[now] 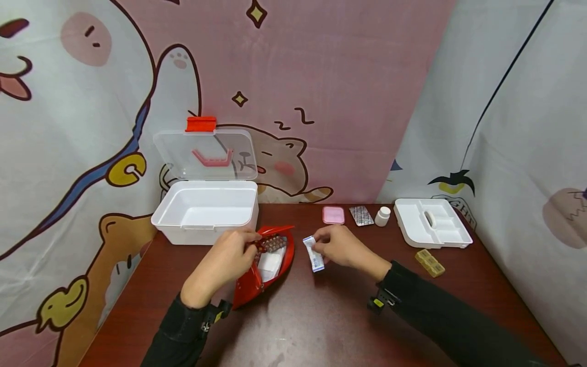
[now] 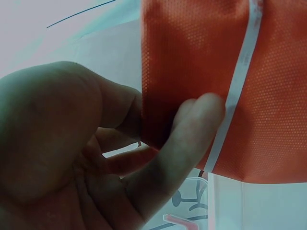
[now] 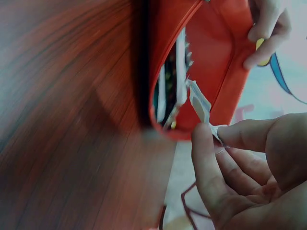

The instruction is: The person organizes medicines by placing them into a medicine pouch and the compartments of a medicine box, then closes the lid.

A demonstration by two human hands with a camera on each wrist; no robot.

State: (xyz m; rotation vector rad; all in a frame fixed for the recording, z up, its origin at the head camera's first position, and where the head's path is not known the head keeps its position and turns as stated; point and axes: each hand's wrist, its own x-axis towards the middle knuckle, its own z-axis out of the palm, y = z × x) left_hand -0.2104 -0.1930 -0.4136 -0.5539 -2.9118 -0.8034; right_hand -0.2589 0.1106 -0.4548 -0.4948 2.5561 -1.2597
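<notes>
Red pouch [image 1: 247, 288] and sachet [image 1: 317, 262] in hand

The left hand [image 1: 225, 265] pinches the edge of the red pouch, whose mouth gapes around a blister sheet [image 1: 275, 243] and a white packet [image 1: 269, 266]. The right hand [image 1: 341, 246] pinches the white-and-blue sachet between thumb and fingertips, just right of the pouch, over the tabletop [image 1: 339, 321]. Behind the left hand stands a white box [image 1: 192, 235], its clear lid [image 1: 176, 153] raised, with an orange latch [image 1: 201, 124]. Beyond the right hand sit a pink case [image 1: 333, 215], a silver blister pack [image 1: 361, 216] and a white bottle [image 1: 382, 217]; farther right is a white compartment tray [image 1: 412, 221], a yellow pill organizer [image 1: 430, 263] in front.
</notes>
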